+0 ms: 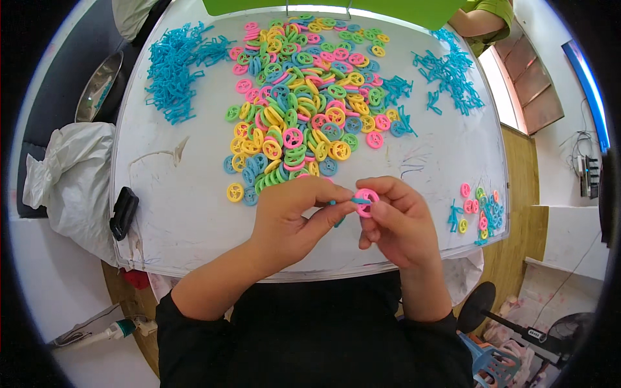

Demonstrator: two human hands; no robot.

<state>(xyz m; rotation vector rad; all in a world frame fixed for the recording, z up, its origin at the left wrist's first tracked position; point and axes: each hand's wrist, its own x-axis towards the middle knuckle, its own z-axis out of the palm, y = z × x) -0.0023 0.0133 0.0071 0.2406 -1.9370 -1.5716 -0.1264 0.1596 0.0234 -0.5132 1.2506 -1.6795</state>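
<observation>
Close to the table's near edge, my left hand point(291, 210) pinches a small blue plastic stick-like piece point(346, 202) between thumb and fingers. A pink plastic spoked wheel point(367, 194) is gripped in my right hand point(402, 223), thumb in front and fingers behind. The blue piece's end lies against the middle of the wheel; whether it passes through cannot be made out. Beyond my hands spreads a large heap of pink, yellow, green and blue wheels point(294, 103), a few partly covered by my left hand.
Piles of blue plastic pieces lie at the table's far left point(173, 74) and far right point(453, 77). Wheels with blue pieces point(482, 213) are grouped at the right edge. A black case point(123, 213) sits at the left edge. Another person's arm point(475, 22) rests at the far right.
</observation>
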